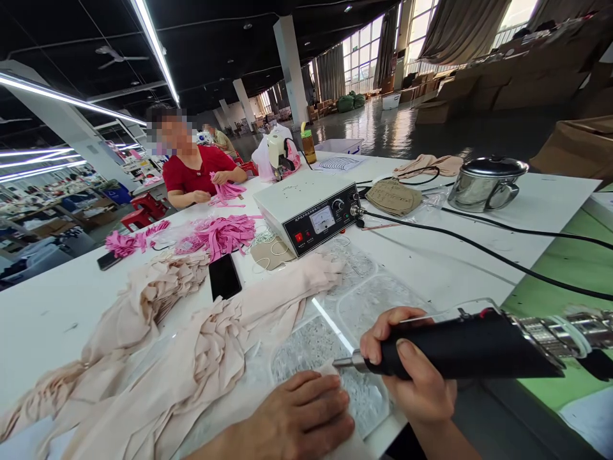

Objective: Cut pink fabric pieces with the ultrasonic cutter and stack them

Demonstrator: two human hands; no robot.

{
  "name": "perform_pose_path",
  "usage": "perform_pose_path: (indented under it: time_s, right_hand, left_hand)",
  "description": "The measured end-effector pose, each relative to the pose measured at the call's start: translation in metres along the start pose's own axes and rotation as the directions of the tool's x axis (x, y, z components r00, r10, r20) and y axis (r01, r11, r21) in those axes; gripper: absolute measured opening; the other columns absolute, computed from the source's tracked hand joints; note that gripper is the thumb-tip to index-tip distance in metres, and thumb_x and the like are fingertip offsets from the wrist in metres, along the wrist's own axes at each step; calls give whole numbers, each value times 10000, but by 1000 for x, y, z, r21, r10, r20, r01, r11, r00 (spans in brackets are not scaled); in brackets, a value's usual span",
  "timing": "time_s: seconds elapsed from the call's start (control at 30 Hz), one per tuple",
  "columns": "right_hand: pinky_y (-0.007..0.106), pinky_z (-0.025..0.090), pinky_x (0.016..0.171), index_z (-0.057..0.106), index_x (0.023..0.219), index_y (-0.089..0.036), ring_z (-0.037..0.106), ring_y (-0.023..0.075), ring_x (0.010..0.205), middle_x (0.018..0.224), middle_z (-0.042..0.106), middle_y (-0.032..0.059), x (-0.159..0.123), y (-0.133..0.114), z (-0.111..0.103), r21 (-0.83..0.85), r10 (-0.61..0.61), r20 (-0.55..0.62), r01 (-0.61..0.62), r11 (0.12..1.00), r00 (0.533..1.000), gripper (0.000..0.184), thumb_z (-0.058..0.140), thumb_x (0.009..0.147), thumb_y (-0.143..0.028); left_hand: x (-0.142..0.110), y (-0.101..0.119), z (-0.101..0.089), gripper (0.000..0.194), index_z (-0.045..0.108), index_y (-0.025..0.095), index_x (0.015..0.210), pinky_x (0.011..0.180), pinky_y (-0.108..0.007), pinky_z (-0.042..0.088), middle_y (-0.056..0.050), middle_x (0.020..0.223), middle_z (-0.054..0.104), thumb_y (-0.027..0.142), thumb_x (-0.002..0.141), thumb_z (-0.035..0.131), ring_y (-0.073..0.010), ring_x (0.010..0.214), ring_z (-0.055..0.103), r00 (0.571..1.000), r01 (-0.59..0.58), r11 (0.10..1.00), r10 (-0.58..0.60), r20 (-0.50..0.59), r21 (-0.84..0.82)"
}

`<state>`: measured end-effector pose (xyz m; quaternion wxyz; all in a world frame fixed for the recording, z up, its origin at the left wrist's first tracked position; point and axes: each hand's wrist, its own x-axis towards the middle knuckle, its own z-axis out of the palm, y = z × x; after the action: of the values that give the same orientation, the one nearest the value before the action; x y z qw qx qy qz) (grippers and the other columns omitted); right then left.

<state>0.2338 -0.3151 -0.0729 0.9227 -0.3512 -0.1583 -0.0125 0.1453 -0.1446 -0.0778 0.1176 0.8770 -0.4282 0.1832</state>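
My right hand (416, 364) is wrapped round the black body of a handheld ultrasonic welder (460, 345), its metal tip pointing left. That tip meets a small piece of beige fabric (330, 369) on a clear textured plastic sheet (306, 348). My left hand (306, 409) lies over the same fabric, fingers bent and close together, holding it beside the tip; its thumb is hidden. To the left, heaps of beige fabric strips (205, 351) spread along the table. The white control box (306, 204), with a dial and red switch, stands beyond the sheet.
A black phone (225, 277) and pink strips (225, 235) lie left of the box. Black cables (479, 246) cross the right side near a lidded steel mug (488, 184) and tan card pieces (393, 195). Across the white table sits a person in red (196, 169) handling pink strips.
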Motion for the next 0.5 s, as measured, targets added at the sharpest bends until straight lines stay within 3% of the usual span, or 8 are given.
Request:
perform_pose_path:
  time_s: [0.3,0.5]
  right_hand:
    - [288,480,503,577,857,-239,526,98,489,723,519,-30,-2,-8,-2,-5,42,21,-42,999,999,131,625,810,-352]
    - [277,483,506,585,835,-242,516,91,481,703,519,-32,-5,-18,1,-2,88,0,-88,996,996,148,657,787,-363]
  left_hand:
    - [-2,1,5,244,603,137,1057,1015,-278,403,-57,1131,651,223,1020,377,-178,1176,525,1000,30,999,-30,1,-25]
    - [-2,1,2,242,591,130,1085,1007,-294,408,-64,1155,640,224,1014,380,-191,1170,524,997,41,998,-38,60,-53]
